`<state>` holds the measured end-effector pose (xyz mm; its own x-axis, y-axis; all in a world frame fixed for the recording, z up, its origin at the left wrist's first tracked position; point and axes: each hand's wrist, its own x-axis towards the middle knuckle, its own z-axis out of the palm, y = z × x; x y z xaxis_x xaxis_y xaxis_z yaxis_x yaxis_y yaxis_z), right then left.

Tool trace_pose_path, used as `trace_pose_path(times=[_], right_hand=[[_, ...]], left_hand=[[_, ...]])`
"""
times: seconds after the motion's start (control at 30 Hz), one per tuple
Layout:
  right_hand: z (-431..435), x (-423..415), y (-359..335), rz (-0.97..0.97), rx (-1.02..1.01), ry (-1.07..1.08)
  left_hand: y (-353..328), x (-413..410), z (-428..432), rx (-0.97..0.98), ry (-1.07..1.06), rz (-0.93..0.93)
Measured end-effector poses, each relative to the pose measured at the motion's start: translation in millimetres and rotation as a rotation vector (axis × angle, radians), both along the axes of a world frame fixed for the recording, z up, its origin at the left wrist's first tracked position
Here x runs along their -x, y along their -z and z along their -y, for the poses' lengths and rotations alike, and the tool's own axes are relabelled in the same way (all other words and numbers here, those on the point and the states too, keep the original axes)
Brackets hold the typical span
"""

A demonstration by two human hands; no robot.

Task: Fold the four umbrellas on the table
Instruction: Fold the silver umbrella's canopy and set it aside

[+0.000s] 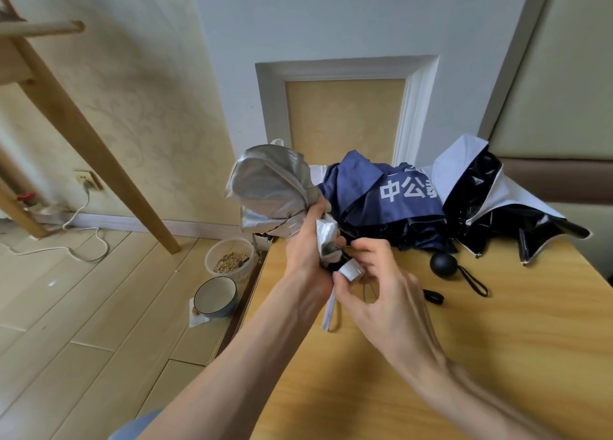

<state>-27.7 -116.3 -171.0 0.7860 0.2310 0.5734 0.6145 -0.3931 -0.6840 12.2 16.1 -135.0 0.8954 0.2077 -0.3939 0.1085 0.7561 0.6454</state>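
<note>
Fig.: Folding step, first of the visible umbrellas. The L grip (306, 250) is wrapped round the gathered waist of the silver umbrella (268, 187). Its canopy bunches up and away from that grip, loose and not yet pleated. The R grip (381, 293) sits just below-right of the L, thumb and curled fingers pinching the pale handle cap (351, 270). A flat whitish wrist strap (330, 310) hangs beneath both grips.

Stage (judged): shaft looks collapsed and the fabric is unrolled, so early in the task. Next move prob. calls for the L grip to smooth the panels flat round the shaft while the R turns the handle, then the closing tab wrapped on. The tab itself is not made out.

Materials:
- Silver canopy: metallic-coated cloth, crinkled, w/ sharp creases.
- Navy umbrella (381, 194): beyond and R of the grips, matte woven cloth w/ white printed characters, heaped on the bench (464, 356).
- White-and-black umbrella (481, 191): further R, white outside w/ a glossy black lining, half open.
- Black ball handle (443, 265): R of the R grip, smooth sphere w/ a cord loop.
- Bench: yellow wood-grain, smooth.

A fourth umbrella cannot be told apart.
</note>
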Motion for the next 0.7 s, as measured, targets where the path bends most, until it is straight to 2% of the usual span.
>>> trace_pose_path(times=[0.1, 0.17, 0.33, 0.43, 0.57, 0.7], right_hand=[[0.0, -0.8, 0.4, 0.133, 0.04, 0.056], [2.8, -5.8, 2.8, 0.152, 0.034, 0.058], [8.7, -16.5, 4.7, 0.113, -0.056, 0.002], [11.1, -16.5, 9.6, 0.047, -0.064, -0.1], [17.6, -23.1, 4.8, -0.152, -0.07, -0.324], [17.0, -25.8, 1.9, -0.024, 0.009, -0.276]], left_hand=[[3.6, -1.5, 2.7, -0.001, -0.015, -0.015], [7.0, -1.2, 4.0, 0.008, -0.009, -0.006], [7.7, 2.5, 9.1, 0.05, 0.067, 0.04], [9.8, 0.9, 7.0, -0.069, -0.03, -0.017], [6.4, -2.6, -4.2, -0.173, -0.108, -0.032], [-2.7, -0.6, -7.3, -0.17, -0.075, -0.011]])
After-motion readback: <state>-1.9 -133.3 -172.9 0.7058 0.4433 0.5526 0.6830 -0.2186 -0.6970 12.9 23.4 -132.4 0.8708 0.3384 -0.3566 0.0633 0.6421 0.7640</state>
